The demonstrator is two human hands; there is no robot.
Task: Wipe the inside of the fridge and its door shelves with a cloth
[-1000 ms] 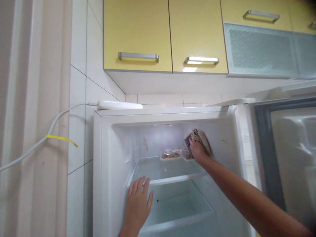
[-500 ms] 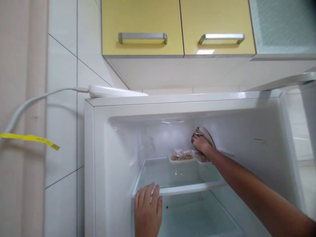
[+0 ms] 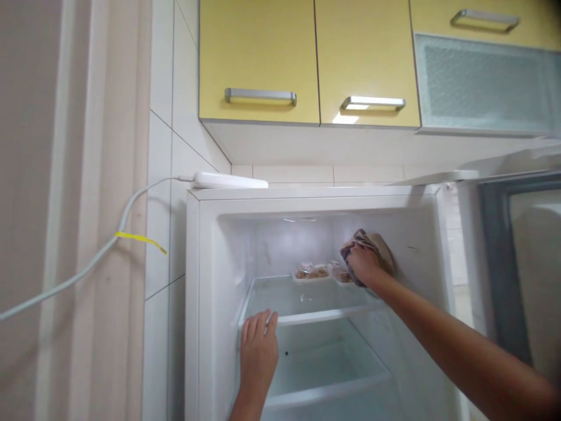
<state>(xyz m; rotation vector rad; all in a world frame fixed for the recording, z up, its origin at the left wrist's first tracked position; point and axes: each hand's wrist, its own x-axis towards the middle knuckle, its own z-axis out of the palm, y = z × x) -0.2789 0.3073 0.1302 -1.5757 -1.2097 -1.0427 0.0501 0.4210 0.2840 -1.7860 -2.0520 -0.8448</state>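
Observation:
Inside the open fridge [image 3: 208, 327], my right hand [image 3: 363, 263] is closed around a bunched brown and grey cloth [image 3: 380, 248]. It presses the cloth against the right inner wall, near the back corner. Part of the cloth hangs below the hand. My left hand [image 3: 259, 345] rests at the front left corner of the upper glass shelf [image 3: 280, 295], fingers stretched over its white front edge. At the back of that shelf sits a tray of packaged food [image 3: 311, 272]. Beside it a second food pack [image 3: 339, 272] is partly hidden by the right hand and cloth.
A lower glass shelf [image 3: 324, 356] has a small dark spot on it. The fridge door [image 3: 504, 263] stands open at the right. A white device [image 3: 230, 180] with a cable lies on top of the fridge, under yellow cabinets [image 3: 258, 52].
My right hand has brought the cloth from the back corner forward along the right wall, and more cloth shows. The view has shifted back and right. My left hand stays on the shelf edge.

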